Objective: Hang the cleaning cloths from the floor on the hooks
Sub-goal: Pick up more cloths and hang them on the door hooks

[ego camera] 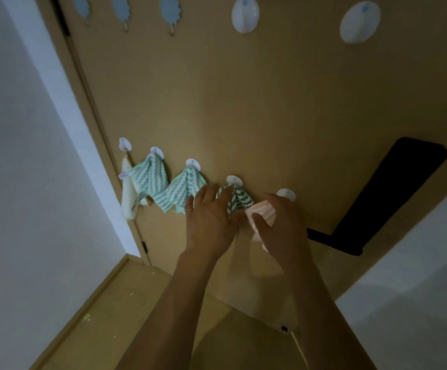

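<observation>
Left grip flat with straight fingers, right grip curled, both arms outstretched.

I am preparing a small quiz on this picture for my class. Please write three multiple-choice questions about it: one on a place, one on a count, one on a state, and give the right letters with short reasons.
1. Where is the free hook of the lower row?
A. at the right end
B. at the left end
C. in the middle

2. How many green striped cloths hang on the lower hooks?
A. one
B. three
C. five

3. What does the right hand do?
A. hangs open
B. presses the door
C. holds the pink cloth

Answers:
1 A, it shows bare just above the right hand.
2 B, two light ones and a darker one by the left hand.
3 C, its fingers curl round the cloth.
</observation>
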The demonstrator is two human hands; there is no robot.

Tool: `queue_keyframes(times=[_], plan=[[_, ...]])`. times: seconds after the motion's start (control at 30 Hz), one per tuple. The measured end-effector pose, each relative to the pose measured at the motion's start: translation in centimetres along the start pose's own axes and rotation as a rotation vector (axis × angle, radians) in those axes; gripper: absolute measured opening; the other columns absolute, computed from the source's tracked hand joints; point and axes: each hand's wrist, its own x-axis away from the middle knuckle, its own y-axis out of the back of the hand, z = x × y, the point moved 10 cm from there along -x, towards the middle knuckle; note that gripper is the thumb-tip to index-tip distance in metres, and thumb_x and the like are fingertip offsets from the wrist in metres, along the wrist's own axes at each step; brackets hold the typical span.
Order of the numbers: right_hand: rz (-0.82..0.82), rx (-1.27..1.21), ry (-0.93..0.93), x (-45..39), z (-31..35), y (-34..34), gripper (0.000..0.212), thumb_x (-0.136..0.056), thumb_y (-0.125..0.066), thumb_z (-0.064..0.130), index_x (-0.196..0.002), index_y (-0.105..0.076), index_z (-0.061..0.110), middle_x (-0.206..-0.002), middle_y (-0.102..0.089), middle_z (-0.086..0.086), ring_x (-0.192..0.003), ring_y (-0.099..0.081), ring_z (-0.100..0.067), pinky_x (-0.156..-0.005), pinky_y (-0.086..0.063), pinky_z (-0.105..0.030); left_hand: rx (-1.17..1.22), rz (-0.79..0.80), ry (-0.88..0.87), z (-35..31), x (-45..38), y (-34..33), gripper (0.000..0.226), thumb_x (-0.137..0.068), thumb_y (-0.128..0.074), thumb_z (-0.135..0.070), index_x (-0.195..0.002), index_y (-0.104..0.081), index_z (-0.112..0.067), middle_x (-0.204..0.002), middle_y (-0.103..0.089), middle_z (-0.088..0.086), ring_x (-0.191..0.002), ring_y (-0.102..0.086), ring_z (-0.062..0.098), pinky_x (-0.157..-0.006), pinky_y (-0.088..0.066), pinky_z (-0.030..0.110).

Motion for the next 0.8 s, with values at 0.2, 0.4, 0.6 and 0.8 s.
queue_keyframes(times=[0.2,0.4,0.6,0.8], plan=[[0.127,-0.109,0.157,2.7,3.7,-2.4,0.045,-0.084,-0.072,0.014,-0.125,-0.060,0.000,-0.123,-0.063,-0.014,-0.116,-0.058,-0.030,-0.104,-0.041,-0.039,-0.058,-0.031,0.193,3.8,5.6,2.3,0.058,-0.095,-0.045,-0.056,-0.148,-0.034,-0.035,-0.157,-0.031,-0.002,-0.147,-0.020,0.022,-0.117,-0.019,0.048],[0.328,-0.100,0.192,5.8,7.7,-6.5,0.052,-0.088,-0.068,0.030,-0.136,-0.053,0.017,-0.139,-0.053,-0.001,-0.130,-0.045,-0.018,-0.107,-0.030,-0.028,-0.120,-0.080,0.372,8.5,11.8,6.4,0.059,-0.095,-0.048,-0.054,-0.148,-0.035,-0.032,-0.156,-0.032,0.000,-0.147,-0.021,0.024,-0.117,-0.018,0.051],[0.442,-0.123,0.260,9.2,13.5,-9.6,0.054,-0.089,-0.064,0.035,-0.140,-0.047,0.026,-0.142,-0.048,0.004,-0.132,-0.041,-0.014,-0.109,-0.033,-0.031,-0.191,-0.142,0.491,12.9,16.8,11.5,0.058,-0.097,-0.043,-0.053,-0.149,-0.032,-0.032,-0.158,-0.029,-0.001,-0.148,-0.018,0.024,-0.118,-0.016,0.050],[0.534,-0.177,0.330,14.7,20.8,-12.4,0.054,-0.091,-0.061,0.041,-0.141,-0.043,0.032,-0.145,-0.045,0.006,-0.133,-0.042,-0.015,-0.107,-0.037,-0.035,-0.253,-0.174,0.608,17.8,23.3,16.9,0.058,-0.098,-0.041,-0.054,-0.150,-0.029,-0.033,-0.159,-0.027,-0.001,-0.149,-0.016,0.023,-0.120,-0.014,0.049]])
